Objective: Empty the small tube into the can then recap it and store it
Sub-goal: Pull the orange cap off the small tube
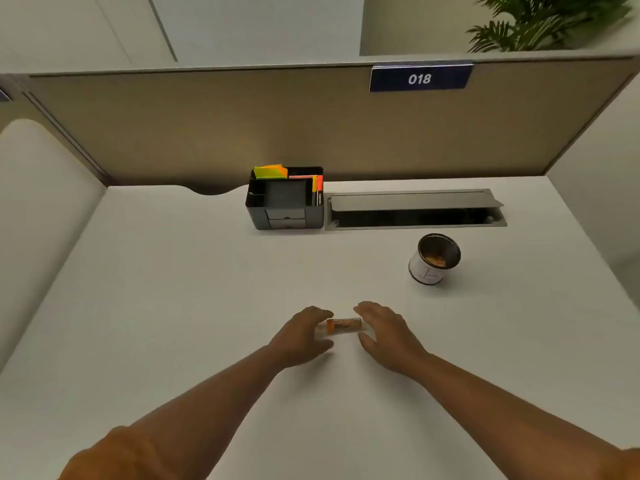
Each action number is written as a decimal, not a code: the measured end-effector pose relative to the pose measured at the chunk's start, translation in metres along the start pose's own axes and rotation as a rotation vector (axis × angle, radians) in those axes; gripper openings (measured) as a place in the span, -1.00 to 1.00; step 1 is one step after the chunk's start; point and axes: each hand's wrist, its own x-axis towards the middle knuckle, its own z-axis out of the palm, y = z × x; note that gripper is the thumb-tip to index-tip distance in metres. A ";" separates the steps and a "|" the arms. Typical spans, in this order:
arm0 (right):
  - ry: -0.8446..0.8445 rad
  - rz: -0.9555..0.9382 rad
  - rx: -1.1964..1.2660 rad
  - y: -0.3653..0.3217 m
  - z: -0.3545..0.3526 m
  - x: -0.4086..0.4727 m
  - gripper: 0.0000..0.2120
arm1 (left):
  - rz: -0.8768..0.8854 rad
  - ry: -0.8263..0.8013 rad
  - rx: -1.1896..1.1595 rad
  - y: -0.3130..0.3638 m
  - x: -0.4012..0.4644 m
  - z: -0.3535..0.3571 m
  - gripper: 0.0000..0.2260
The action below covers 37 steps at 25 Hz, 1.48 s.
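A small clear tube [343, 324] with orange contents and an orange band lies on its side on the white desk [173, 306], in the middle. My left hand [303, 336] is at its left end, fingers curled over the cap end and touching it. My right hand [384, 332] hovers at its right end with fingers spread, close to the tube; contact is unclear. The can [434, 259], white-labelled with a dark inside, stands upright to the far right with some orange bits at its bottom.
A black desk organiser [285, 202] with drawers and coloured sticky notes stands at the back centre. Beside it on the right is an open cable tray [415, 211] set into the desk. A beige partition [311, 126] walls the back.
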 end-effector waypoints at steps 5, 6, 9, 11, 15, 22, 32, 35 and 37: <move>-0.115 0.090 0.111 0.013 0.015 0.007 -0.44 | -0.014 0.031 0.008 -0.004 0.017 0.011 -0.57; -0.093 0.089 0.126 0.013 0.017 0.010 -0.44 | 0.000 0.060 0.002 -0.002 0.019 0.012 -0.67; -0.050 0.135 0.229 0.008 0.018 0.021 -0.54 | -0.042 0.103 -0.101 0.001 0.022 0.010 -0.81; -0.020 0.247 0.457 0.003 0.014 0.024 -0.69 | -0.123 0.084 -0.263 0.006 0.023 0.004 -0.83; -0.049 0.289 0.910 -0.004 -0.004 0.026 -0.82 | -0.152 0.060 -0.614 0.016 0.021 -0.021 -0.86; 0.035 0.362 1.285 -0.017 -0.016 0.023 -0.83 | -0.074 0.083 -0.842 0.032 0.012 -0.038 -0.73; -0.007 0.332 1.219 -0.024 -0.026 0.008 -0.86 | 0.022 0.021 -0.851 0.034 0.000 -0.044 -0.80; -0.009 0.332 1.221 -0.023 -0.028 0.006 -0.85 | 0.033 0.029 -0.854 0.035 -0.002 -0.043 -0.79; 0.032 0.326 1.229 -0.025 -0.025 0.005 -0.84 | 0.022 0.074 -0.869 0.038 -0.003 -0.041 -0.78</move>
